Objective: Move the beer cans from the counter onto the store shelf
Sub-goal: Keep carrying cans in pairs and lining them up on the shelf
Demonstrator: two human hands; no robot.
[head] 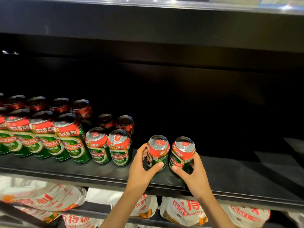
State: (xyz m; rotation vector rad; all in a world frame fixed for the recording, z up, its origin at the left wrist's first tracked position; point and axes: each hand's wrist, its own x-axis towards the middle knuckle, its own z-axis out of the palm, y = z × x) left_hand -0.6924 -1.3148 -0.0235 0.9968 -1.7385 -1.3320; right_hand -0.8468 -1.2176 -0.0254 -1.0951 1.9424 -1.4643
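Green-and-red short cans, head view: left hand is wrapped round the left can, thumb across its front, fingers behind. Right hand grasps the right can the same way. Both cans sit upright at the front of the black shelf, side by side w/ a narrow gap, just right of the shelved cans. To do it well, probably slide both left & back to close the row, labels forward, bases flat, then let go w/o nudging neighbours. Bagged goods on the shelf below.
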